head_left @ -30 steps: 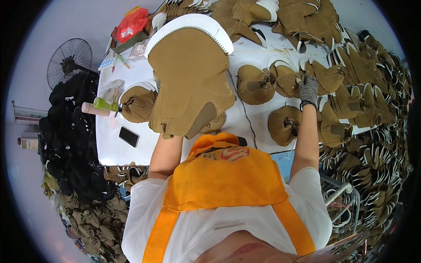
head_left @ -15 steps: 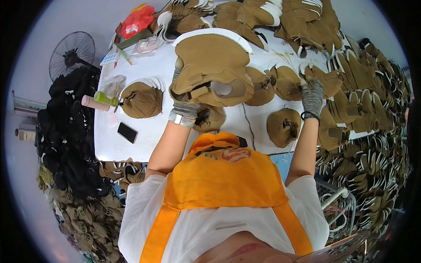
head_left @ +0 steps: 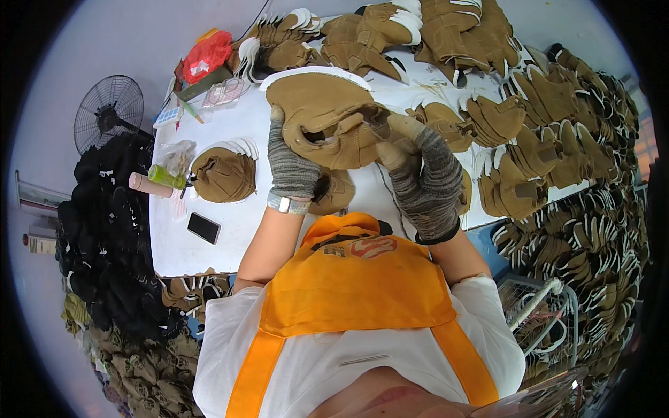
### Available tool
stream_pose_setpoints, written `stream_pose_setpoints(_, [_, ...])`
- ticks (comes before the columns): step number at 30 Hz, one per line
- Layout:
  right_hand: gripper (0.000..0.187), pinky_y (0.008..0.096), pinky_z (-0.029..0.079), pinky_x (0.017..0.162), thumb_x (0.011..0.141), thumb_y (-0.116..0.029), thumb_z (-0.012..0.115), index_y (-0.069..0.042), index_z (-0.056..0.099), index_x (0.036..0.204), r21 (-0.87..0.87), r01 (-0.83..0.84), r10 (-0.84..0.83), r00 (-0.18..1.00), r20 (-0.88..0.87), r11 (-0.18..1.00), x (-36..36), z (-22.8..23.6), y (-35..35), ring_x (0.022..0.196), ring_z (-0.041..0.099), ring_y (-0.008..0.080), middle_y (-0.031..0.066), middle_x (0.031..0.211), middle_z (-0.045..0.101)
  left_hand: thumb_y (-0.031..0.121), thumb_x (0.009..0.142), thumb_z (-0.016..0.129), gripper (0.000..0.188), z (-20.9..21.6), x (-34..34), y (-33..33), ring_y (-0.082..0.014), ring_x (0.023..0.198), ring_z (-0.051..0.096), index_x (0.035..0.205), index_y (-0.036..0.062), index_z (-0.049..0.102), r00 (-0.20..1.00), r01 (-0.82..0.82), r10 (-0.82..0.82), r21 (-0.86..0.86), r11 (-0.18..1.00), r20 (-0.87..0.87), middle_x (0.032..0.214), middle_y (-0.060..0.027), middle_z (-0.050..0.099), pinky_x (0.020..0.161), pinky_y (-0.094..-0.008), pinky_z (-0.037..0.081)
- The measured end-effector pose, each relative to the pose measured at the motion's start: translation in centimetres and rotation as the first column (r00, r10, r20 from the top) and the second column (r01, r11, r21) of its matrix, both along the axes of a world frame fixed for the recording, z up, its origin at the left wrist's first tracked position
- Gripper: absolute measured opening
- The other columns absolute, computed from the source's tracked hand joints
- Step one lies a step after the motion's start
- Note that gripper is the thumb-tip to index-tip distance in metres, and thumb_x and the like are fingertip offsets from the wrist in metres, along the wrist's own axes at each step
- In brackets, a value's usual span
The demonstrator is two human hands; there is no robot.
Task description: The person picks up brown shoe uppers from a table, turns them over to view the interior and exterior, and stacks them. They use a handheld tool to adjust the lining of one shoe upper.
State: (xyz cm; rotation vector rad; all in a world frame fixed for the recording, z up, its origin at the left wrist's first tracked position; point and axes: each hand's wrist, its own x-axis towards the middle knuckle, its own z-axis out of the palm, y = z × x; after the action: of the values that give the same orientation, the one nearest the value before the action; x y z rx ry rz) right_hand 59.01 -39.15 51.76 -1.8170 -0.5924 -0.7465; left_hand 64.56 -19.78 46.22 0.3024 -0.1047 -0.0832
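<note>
A brown boot upper (head_left: pixel 313 99) with a white stitched rim is held up over the table, its opening toward me. My left hand (head_left: pixel 293 166), in a grey knit glove with pale fingertips, grips its left side; the thumb lies on the brown face and the other fingers are hidden behind. My right hand (head_left: pixel 433 187), gloved alike, is raised by the upper's right edge. Its thumb and forefinger are apart; whether the fingertips touch the upper is unclear. Below the held piece, another brown upper (head_left: pixel 333 192) rests on the table, partly covered.
On the white table (head_left: pixel 240 258) at left are a phone (head_left: pixel 203 228), a bundle of brown uppers (head_left: pixel 224 174), a green bottle (head_left: pixel 166 176) and a pink bottle (head_left: pixel 148 184). Stacked brown uppers (head_left: pixel 512 182) line the right side. A black fan (head_left: pixel 108 115) stands beyond the left edge.
My right hand has come from the uppers at the right to beside the held upper. My left hand has tilted that upper and brought it slightly left and lower.
</note>
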Motion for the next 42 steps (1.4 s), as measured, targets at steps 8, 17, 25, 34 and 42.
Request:
stream_pose_setpoints(8, [0.024,0.023,0.049,0.07,0.086,-0.019,0.069,-0.005,0.055,0.1,0.318,-0.277,0.383,0.856,-0.348,0.907,-1.8,0.7,1.7,0.076,0.058,0.0091,0.0026,0.085,0.062,0.046,0.095,0.046,0.058,1.7,-3.0,-0.1,-0.036,0.121,0.048,0.136,0.0056,0.039,0.995,-0.096,0.1,0.139,0.986,-0.023,0.135,-0.0181,0.046,0.103,-0.0506,0.041])
stream_pose_setpoints(17, [0.022,0.0254,0.047,0.081,0.088,-0.011,0.066,-0.007,0.048,0.1,0.659,-0.251,0.497,0.841,-0.215,0.709,-1.5,-1.8,3.6,0.09,0.055,0.0111,0.0037,0.097,0.057,0.035,0.097,0.041,0.044,-1.7,-3.5,1.2,-0.027,0.118,0.051,0.131,0.0077,0.044,0.911,-0.296,-0.142,0.855,0.427,0.387,0.13,-0.0109,0.052,0.098,-0.0391,0.043])
stream_pose_setpoints(25, [0.027,0.0268,0.046,0.081,0.086,-0.014,0.069,-0.007,0.049,0.101,0.551,-0.163,0.307,0.935,-0.179,0.818,-2.2,-1.4,4.1,0.089,0.053,0.0124,0.0035,0.1,0.053,0.02,0.094,0.051,0.036,-3.8,-5.6,1.8,-0.0228,0.114,0.053,0.126,0.0022,0.049,0.903,-0.076,0.236,0.408,0.91,-0.358,0.119,-0.0118,0.057,0.1,-0.0388,0.041])
stream_pose_setpoints(34, [0.026,0.0281,0.047,0.079,0.085,-0.013,0.07,-0.006,0.051,0.101,0.188,-0.114,0.131,0.988,-0.08,0.976,-3.2,-1.8,3.7,0.086,0.055,0.0143,0.0041,0.095,0.055,0.037,0.092,0.057,0.051,7.0,-6.1,2.9,-0.0196,0.109,0.055,0.127,-0.0005,0.052,0.92,-0.392,0.041,0.912,0.119,0.39,0.116,-0.0142,0.059,0.094,-0.0317,0.043])
stream_pose_setpoints(42, [0.028,0.0269,0.047,0.082,0.085,-0.014,0.07,-0.008,0.049,0.102,0.561,-0.231,0.408,0.888,-0.213,0.795,-4.9,1.1,2.6,0.089,0.056,0.013,0.0021,0.098,0.056,0.028,0.09,0.061,0.034,6.8,-7.0,2.0,-0.0178,0.087,0.067,0.106,-0.0026,0.063,0.984,-0.163,0.056,0.709,0.686,0.171,0.097,-0.0126,0.068,0.077,-0.0288,0.056])
